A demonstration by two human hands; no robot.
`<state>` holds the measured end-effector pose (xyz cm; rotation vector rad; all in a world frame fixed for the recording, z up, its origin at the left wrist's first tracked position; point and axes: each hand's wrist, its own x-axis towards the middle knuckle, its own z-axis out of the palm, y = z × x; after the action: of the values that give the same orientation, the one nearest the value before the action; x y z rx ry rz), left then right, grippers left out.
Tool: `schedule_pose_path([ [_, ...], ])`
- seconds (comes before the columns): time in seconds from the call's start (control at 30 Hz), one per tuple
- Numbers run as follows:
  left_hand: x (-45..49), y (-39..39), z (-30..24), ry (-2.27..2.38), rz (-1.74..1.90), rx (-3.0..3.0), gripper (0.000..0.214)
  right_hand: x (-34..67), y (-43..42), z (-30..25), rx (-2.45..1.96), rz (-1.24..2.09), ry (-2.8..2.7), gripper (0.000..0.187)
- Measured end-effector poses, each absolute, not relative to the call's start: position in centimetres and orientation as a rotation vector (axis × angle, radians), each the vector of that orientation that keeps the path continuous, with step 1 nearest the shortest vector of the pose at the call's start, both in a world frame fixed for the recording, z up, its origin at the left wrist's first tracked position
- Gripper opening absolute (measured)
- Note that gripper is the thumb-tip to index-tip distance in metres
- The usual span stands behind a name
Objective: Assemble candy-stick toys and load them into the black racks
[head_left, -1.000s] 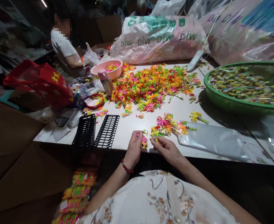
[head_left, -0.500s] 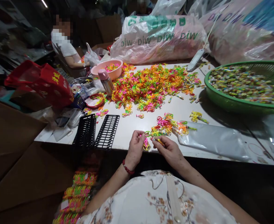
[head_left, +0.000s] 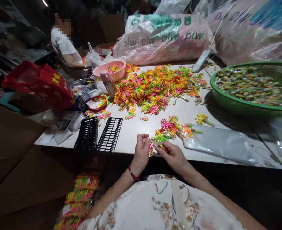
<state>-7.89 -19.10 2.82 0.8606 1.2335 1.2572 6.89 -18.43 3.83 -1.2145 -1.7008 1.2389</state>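
At the near edge of the white table (head_left: 136, 127), my left hand (head_left: 141, 153) is closed around a small pink and yellow plastic piece (head_left: 151, 150). My right hand (head_left: 173, 156) pinches a thin yellow and orange stick (head_left: 162, 147) against that piece. Both hands almost touch each other. Just beyond them lies a small heap of neon plastic pieces (head_left: 171, 129). A big pile of the same neon pieces (head_left: 155, 88) covers the middle of the table.
Two black plastic racks (head_left: 100, 135) lie left of my hands, a clear plastic bag (head_left: 217, 143) to the right. A green basket (head_left: 251, 88) of wrapped sticks stands far right. A pink bowl (head_left: 110, 68), a bottle (head_left: 108, 83) and a red bag (head_left: 40, 84) are at left. Another person (head_left: 64, 48) sits beyond.
My hands have come closer together and slid slightly right. The pink and yellow piece, hanging clear below my left fingers before, now sits pressed between both hands.
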Motion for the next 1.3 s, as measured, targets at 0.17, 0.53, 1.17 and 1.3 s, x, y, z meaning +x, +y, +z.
schedule_pose_path([
  [0.17,-7.9,-19.1,2.5,1.212,1.264,0.881,0.029,6.8,-18.8,3.9,-1.230,1.105,-1.749,0.016],
  [0.53,-7.9,-19.0,2.3,1.273,1.275,0.844,0.026,6.7,-19.2,3.4,-1.126,0.794,-1.890,0.011],
  [1.17,-8.0,-19.0,2.0,1.425,1.265,0.994,0.021,6.3,-19.5,3.4,-0.957,0.777,-2.001,0.012],
  [1.3,-7.8,-18.7,1.8,1.402,1.240,0.993,0.028,6.1,-19.3,3.5,-0.980,0.728,-2.102,0.015],
])
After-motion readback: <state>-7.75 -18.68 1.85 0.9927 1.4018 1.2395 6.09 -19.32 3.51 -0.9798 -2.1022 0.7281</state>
